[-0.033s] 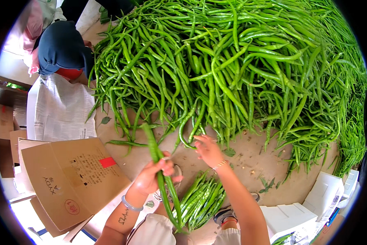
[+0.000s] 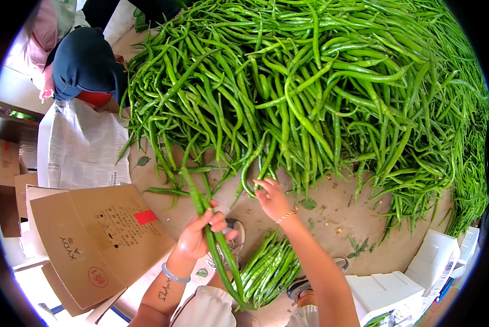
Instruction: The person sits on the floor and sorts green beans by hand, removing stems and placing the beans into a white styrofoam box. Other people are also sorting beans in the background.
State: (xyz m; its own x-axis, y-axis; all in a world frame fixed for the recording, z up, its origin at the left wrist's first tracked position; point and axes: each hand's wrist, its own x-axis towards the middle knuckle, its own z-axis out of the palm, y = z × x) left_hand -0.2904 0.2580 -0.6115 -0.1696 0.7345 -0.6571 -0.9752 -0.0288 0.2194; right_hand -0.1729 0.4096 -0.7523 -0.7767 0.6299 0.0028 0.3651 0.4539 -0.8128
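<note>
My left hand (image 2: 202,231) is closed around a few long green chili peppers (image 2: 214,253), which point up and down past the fist. Their lower ends reach a bundle of green chilies (image 2: 271,267) lying on the floor between my feet. My right hand (image 2: 273,200) is at the near edge of a large heap of green chilies (image 2: 310,92). Its thumb and fingertips are around a curved green chili (image 2: 246,177) at that edge.
An open cardboard box (image 2: 103,240) stands at the left, with white printed sheeting (image 2: 86,147) behind it. A person in a dark head covering (image 2: 86,65) sits at the far left. White foam boxes (image 2: 386,294) stand at the lower right. Loose leaves (image 2: 358,246) lie on the floor.
My right hand has moved slightly left, its fingertips closing in on the curved chili. The left hand, holding its chilies, has shifted slightly left.
</note>
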